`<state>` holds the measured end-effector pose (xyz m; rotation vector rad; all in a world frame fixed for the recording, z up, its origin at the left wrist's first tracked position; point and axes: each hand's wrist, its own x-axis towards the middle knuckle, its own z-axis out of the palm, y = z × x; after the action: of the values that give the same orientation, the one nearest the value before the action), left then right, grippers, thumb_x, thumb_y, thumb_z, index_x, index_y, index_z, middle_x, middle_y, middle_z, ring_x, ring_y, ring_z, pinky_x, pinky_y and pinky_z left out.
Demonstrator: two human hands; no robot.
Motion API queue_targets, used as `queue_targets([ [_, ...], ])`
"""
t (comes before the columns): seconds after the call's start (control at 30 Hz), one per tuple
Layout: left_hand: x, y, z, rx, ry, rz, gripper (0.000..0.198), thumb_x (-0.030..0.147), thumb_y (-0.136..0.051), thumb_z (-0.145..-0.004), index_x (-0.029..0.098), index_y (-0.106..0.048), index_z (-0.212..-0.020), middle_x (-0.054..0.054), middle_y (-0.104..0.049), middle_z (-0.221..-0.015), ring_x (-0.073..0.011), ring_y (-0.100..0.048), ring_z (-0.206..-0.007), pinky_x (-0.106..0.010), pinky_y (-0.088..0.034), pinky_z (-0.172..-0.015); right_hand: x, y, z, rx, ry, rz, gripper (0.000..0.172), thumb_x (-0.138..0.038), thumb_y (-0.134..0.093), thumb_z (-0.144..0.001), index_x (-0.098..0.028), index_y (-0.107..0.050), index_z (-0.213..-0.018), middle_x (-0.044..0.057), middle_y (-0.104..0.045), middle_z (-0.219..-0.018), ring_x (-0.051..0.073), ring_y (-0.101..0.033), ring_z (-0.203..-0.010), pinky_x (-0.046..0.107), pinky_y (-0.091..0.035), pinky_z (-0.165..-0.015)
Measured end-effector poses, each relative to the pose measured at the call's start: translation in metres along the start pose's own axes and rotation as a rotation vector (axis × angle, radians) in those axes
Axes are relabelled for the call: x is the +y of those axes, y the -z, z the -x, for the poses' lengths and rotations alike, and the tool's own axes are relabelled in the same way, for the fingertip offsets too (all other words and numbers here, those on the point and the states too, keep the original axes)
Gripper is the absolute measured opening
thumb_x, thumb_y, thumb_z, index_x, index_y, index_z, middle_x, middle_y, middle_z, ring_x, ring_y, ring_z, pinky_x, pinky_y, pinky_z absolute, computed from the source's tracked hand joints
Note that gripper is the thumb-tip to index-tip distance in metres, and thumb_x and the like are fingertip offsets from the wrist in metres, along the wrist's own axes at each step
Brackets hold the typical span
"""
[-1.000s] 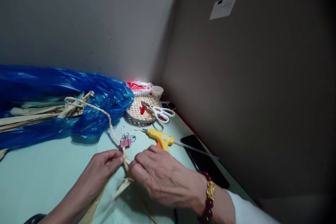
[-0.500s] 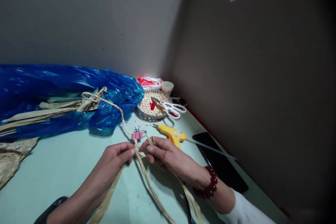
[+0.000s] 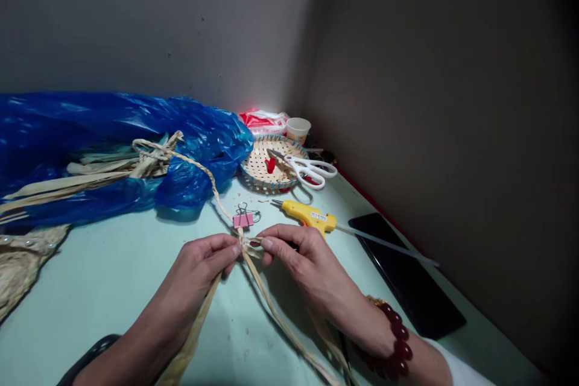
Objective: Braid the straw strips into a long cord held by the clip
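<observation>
With our left hand we pinch the braid just on the near side of the clip. Our right hand, near the clip on its right, grips a strand. The glue gun lies right of the clip, the basket farther beyond the clip.

at the left edge of the frame, the blue bag and the woven piece are cut off. the pale strips run out past the bottom edge; the left hand covers part of them. the right hand partly hides the yellow glue gun, whose label is too small to read. at lower left, a dark object shows too little to identify.
</observation>
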<state>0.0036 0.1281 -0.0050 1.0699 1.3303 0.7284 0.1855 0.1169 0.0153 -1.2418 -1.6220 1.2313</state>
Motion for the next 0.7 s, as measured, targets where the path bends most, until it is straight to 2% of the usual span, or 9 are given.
queue_targets([
  [0.07,-0.001,0.000,0.000,-0.012,0.011,0.026,0.021,0.039,-0.066,-0.073,0.018,-0.067,-0.070,0.001,-0.062,-0.064,-0.0150,-0.050,-0.062,-0.025,-0.035,-0.059,0.000,-0.006,0.003,0.049,-0.015,-0.037,0.022,-0.026,-0.051,-0.093,-0.019,-0.065,-0.077,-0.002,-0.067,-0.074,0.013,-0.059,-0.073,0.026,-0.042,-0.072],
  [0.17,-0.001,-0.001,0.000,-0.041,0.033,0.080,0.020,0.037,-0.068,-0.072,0.017,-0.067,-0.069,0.000,-0.064,-0.065,-0.0158,-0.053,-0.062,-0.026,-0.039,-0.062,0.001,-0.016,0.007,0.104,-0.028,-0.003,0.014,-0.027,-0.051,-0.092,-0.020,-0.063,-0.087,-0.003,-0.067,-0.072,0.012,-0.059,-0.068,0.025,-0.042,-0.065],
  [0.3,0.001,-0.003,0.003,-0.046,0.089,0.143,0.017,0.035,-0.069,-0.070,0.019,-0.070,-0.075,0.000,-0.066,-0.067,-0.0165,-0.055,-0.061,-0.028,-0.043,-0.063,0.007,-0.025,0.006,0.127,-0.001,0.145,0.014,-0.026,-0.050,-0.092,-0.020,-0.056,-0.080,-0.003,-0.063,-0.071,0.011,-0.054,-0.062,0.026,-0.038,-0.060],
  [0.37,0.001,-0.003,0.003,-0.009,0.083,0.115,0.017,0.035,-0.069,-0.068,0.018,-0.069,-0.069,0.000,-0.066,-0.065,-0.0168,-0.055,-0.061,-0.028,-0.044,-0.064,0.009,-0.026,0.005,0.124,-0.012,0.222,0.015,-0.026,-0.050,-0.092,-0.020,-0.055,-0.079,-0.002,-0.062,-0.070,0.012,-0.052,-0.062,0.027,-0.036,-0.059],
  [0.43,0.001,-0.003,0.003,0.023,0.054,0.095,0.018,0.034,-0.070,-0.067,0.018,-0.065,-0.060,0.001,-0.063,-0.061,-0.0157,-0.054,-0.060,-0.028,-0.043,-0.064,0.007,-0.026,0.004,0.125,-0.019,0.292,0.014,-0.025,-0.051,-0.091,-0.020,-0.055,-0.078,-0.001,-0.060,-0.071,0.013,-0.051,-0.065,0.027,-0.035,-0.059],
  [0.53,0.001,-0.003,0.003,-0.002,0.064,0.166,0.015,0.030,-0.071,-0.067,0.019,-0.063,-0.060,0.003,-0.060,-0.059,-0.0136,-0.052,-0.058,-0.026,-0.042,-0.063,0.003,-0.023,0.004,0.157,0.020,0.380,0.010,-0.019,-0.053,-0.088,-0.018,-0.054,-0.078,0.002,-0.059,-0.079,0.016,-0.052,-0.077,0.029,-0.037,-0.068],
  [0.6,0.003,-0.004,0.004,-0.019,0.086,0.202,0.014,0.028,-0.072,-0.067,0.018,-0.063,-0.061,0.004,-0.059,-0.057,-0.0124,-0.050,-0.054,-0.026,-0.042,-0.061,0.002,-0.021,0.002,0.158,0.034,0.378,0.010,-0.014,-0.053,-0.087,-0.018,-0.055,-0.078,0.002,-0.058,-0.082,0.016,-0.051,-0.080,0.029,-0.038,-0.071],
  [0.7,0.007,-0.006,0.006,-0.007,0.092,0.200,0.017,0.029,-0.072,-0.066,0.018,-0.062,-0.059,0.005,-0.054,-0.051,-0.0117,-0.049,-0.049,-0.026,-0.041,-0.057,0.005,-0.018,-0.002,0.073,-0.012,0.213,0.011,-0.014,-0.053,-0.086,-0.018,-0.055,-0.076,-0.001,-0.055,-0.071,0.013,-0.050,-0.069,0.026,-0.037,-0.063],
])
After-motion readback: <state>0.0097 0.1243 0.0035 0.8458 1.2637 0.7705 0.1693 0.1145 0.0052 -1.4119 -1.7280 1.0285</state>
